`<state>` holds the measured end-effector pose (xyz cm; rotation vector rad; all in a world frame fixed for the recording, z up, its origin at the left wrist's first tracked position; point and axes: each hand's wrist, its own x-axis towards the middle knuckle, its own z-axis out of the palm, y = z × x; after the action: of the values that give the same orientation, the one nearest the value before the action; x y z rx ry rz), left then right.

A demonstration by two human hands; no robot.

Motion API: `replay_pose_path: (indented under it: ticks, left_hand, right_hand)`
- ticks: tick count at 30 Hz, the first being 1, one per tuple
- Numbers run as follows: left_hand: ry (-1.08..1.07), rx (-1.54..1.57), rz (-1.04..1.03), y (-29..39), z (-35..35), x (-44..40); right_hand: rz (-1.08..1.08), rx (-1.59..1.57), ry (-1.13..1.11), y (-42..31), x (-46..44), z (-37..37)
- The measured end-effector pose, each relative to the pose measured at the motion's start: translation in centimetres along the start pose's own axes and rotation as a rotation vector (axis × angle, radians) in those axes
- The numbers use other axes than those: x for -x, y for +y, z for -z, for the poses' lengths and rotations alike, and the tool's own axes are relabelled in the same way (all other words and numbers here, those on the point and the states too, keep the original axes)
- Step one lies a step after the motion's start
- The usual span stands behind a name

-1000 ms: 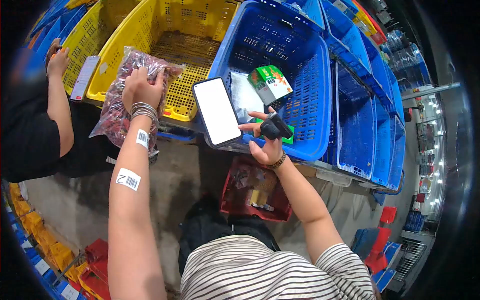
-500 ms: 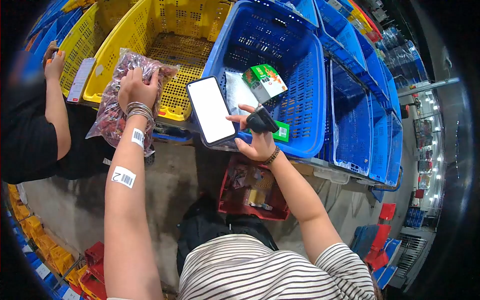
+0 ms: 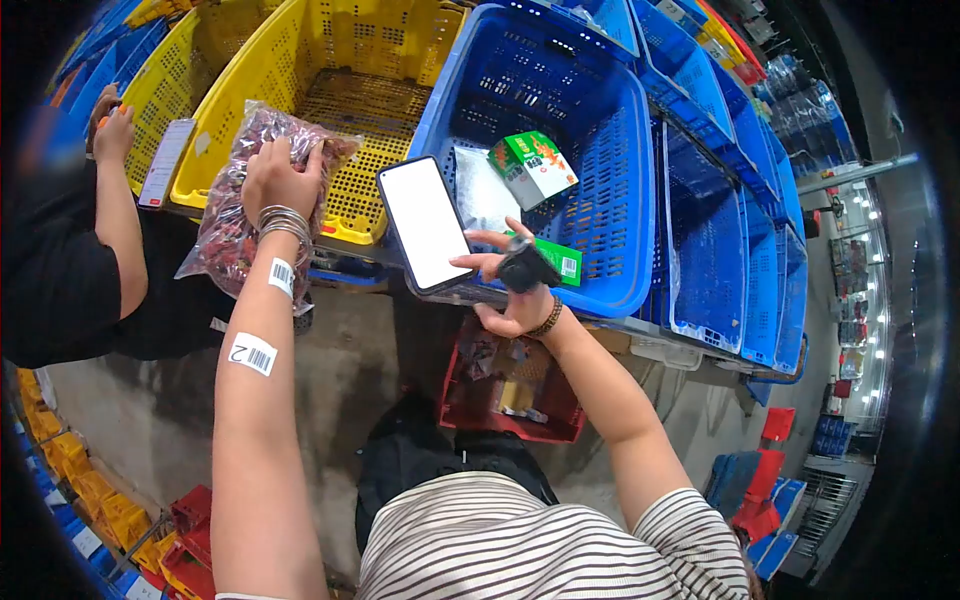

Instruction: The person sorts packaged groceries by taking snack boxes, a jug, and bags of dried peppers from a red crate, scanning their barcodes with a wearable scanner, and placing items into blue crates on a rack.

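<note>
- In the head view there are two of the person's own hands, one plastic bag (image 3: 222, 232) and one phone (image 3: 425, 225).
- The left hand (image 3: 282, 180) grips the bag from above, fingers curled, thumb set apart; its fingertips are partly hidden.
- The bag, clear and filled with reddish pieces, lies across the near rim of a yellow crate (image 3: 255, 60), its lower part outside. Its long axis slants steeply from upper right to lower left.
- The phone stands at the near left corner of the blue crate (image 3: 600, 110), lit white screen facing the person. Its long axis runs steeply from upper left to lower right, camera-dot end up and away. What supports it cannot be told.
- The right hand (image 3: 515, 285) is spread and grasps nothing, a fingertip at the screen's lower right; one black device (image 3: 527, 266) sits on its fingers.
- Inside the blue crate are one white packet (image 3: 482, 190), one green-and-white box (image 3: 533, 168) and one green box (image 3: 560, 262), the last partly hidden by the right hand.
- Two barcode stickers (image 3: 253, 354) are on the left forearm.
- One red crate (image 3: 512, 425) is below, on the floor.
- At far left is a co-worker's hand (image 3: 115, 133).
</note>
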<state>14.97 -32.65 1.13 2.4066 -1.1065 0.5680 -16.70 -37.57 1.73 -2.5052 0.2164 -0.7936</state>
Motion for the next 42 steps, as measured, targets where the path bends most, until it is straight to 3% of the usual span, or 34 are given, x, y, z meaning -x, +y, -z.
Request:
replay_pose_path:
  ticks: [4, 10, 19, 38, 42]
  left_hand:
    - [-0.004, -0.008, 0.0, 0.0, -0.1, 0.0]
    - [0.003, -0.017, 0.0, 0.1, 0.0, -0.1]
    - [0.013, -0.015, -0.005, 0.0, -0.2, -0.1]
    - [0.001, -0.028, -0.016, 0.0, -0.3, -0.2]
    - [0.011, -0.042, -0.013, -0.1, -0.7, -0.2]
  right_hand:
    - [-0.077, -0.027, 0.125, 0.6, 0.9, 0.1]
    - [-0.023, 0.073, 0.109, 0.4, 0.8, 0.0]
    - [-0.151, -0.105, 0.291, 0.8, 1.0, 0.0]
    - [-0.122, -0.092, 0.286, 1.4, 1.3, 0.0]
    - [-0.127, -0.165, 0.398, 1.5, 1.1, -0.5]
